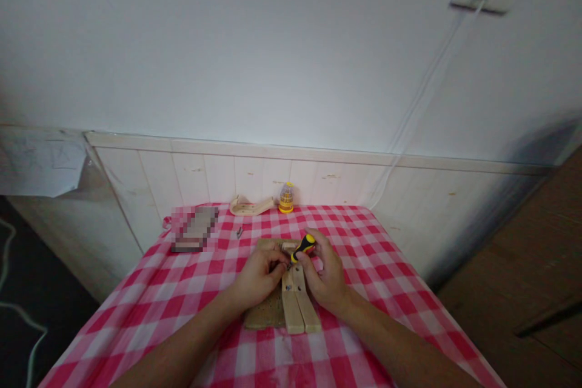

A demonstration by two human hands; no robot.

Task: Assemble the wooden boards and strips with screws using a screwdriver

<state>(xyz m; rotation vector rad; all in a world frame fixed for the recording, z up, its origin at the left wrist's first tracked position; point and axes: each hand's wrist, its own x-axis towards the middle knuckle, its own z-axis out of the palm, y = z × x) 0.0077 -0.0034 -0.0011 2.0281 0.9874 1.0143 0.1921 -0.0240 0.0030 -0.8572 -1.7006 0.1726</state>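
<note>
Here's the right hand, fingers and thumb clamped on a stubby yellow-and-black screwdriver, tilted down over a pair of pale, bent wooden strips lying side by side. In comes the left hand, fingertips gathered right by the tool's tip and covering it; whether they pinch anything, I can't tell. Beneath sits a flat brown board, partly hidden by that hand, on a red-and-white checked tablecloth. Looking to the back edge: a clear-topped yellow tub stands upright, just beside a curved pale wooden piece. Nearer, small dark metal bits; off left, a pixelated oblong, too obscured to name. All of these sit clear of both hands.
</note>
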